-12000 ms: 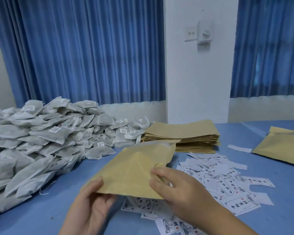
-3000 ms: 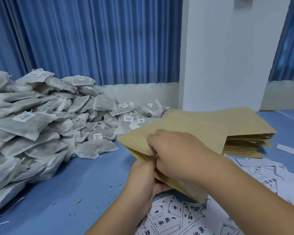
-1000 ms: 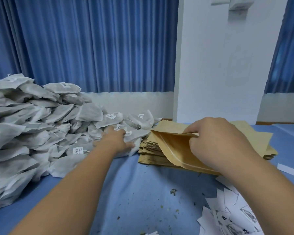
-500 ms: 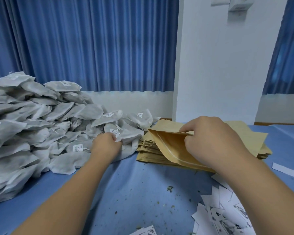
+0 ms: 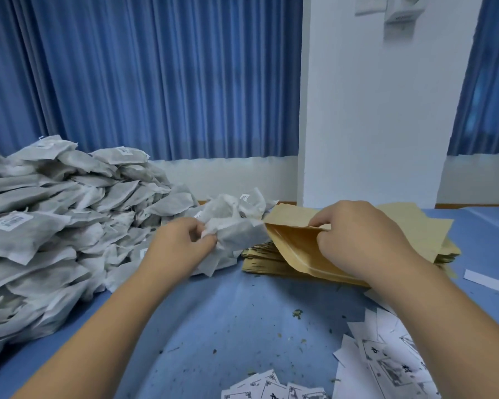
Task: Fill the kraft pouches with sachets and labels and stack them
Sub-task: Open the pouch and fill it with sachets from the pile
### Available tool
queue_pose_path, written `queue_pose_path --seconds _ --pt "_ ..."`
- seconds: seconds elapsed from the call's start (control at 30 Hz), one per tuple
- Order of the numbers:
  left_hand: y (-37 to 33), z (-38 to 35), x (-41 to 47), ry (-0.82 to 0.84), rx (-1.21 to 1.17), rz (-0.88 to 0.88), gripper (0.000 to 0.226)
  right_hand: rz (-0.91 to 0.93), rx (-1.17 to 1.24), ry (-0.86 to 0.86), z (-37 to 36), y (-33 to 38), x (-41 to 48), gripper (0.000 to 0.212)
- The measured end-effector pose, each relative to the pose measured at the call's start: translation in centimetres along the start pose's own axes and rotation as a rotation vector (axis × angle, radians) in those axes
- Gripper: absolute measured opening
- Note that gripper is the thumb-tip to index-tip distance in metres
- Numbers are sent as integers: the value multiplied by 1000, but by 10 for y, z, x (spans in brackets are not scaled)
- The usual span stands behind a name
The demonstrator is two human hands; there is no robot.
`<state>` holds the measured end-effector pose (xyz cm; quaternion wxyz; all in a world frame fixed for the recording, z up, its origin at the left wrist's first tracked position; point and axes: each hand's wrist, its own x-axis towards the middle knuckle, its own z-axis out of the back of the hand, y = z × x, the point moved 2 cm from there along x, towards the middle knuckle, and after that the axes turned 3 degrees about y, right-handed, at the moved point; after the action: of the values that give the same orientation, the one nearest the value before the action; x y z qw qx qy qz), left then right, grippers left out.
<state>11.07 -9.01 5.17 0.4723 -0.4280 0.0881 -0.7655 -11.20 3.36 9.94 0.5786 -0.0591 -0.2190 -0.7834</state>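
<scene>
Toward the far edge of the table, about midway along it, both hands meet over the work. The right hand pinches the upper lip of a kraft pouch between thumb and fingers and lifts it, so the mouth gapes to the left. The pouch's long axis runs roughly left to right, sloping a little toward the near right corner, and its body lies on the stack of empty pouches. The left hand is closed round a crumpled bunch of sachets, held just beside that open mouth, their leading corner at or touching its rim. How many sachets are in the bunch I cannot say for sure; it looks like two or more. The left hand is therefore the nearer to the opening, and the coming move, as I judge it, is a short push rightward along the pouch's length. The pouch is flat brown paper with a glossy, paler lining showing inside the lip. The big heap of sachets fills the left edge, and printed labels lie scattered at the near right corner.
</scene>
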Motion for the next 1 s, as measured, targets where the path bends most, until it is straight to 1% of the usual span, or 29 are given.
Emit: queue_pose_path --seconds 0.07,0.13,0.2,0.3,0.37,0.47,0.5,0.57,0.63,0.7,0.87,1.0 --pt "-14 8 -2 -51 -119 -1 19 -10 34 3 1 -4 2 43" --pt "-26 13 -4 -121 -178 -24 20 -23 65 5 2 -7 4 47" --pt "-38 19 -6 -207 -231 -70 22 -33 94 2 4 -11 6 46" --pt "-59 24 -13 -281 -182 -274 23 -48 142 -3 5 -14 7 43" --pt "-70 18 -21 -260 -152 -378 24 -48 160 -4 6 -15 7 42" --pt "-79 1 -35 -115 -146 -363 35 -47 191 -10 8 -17 8 39" --pt "-82 -5 -39 -63 -113 -396 39 -46 207 -11 8 -18 8 37" --pt "-87 -13 -46 -6 -7 -570 48 -45 229 -18 8 -20 7 30" --pt "-89 -19 -48 9 95 -776 47 -53 245 -20 8 -21 8 28" --pt "-88 -22 -51 3 118 -880 45 -67 270 -21 8 -22 8 28" --pt "-86 -26 -53 38 142 -933 51 -90 336 -41 7 -23 10 30" --pt "-87 -24 -54 65 172 -942 39 -92 363 -26 8 -23 10 31"
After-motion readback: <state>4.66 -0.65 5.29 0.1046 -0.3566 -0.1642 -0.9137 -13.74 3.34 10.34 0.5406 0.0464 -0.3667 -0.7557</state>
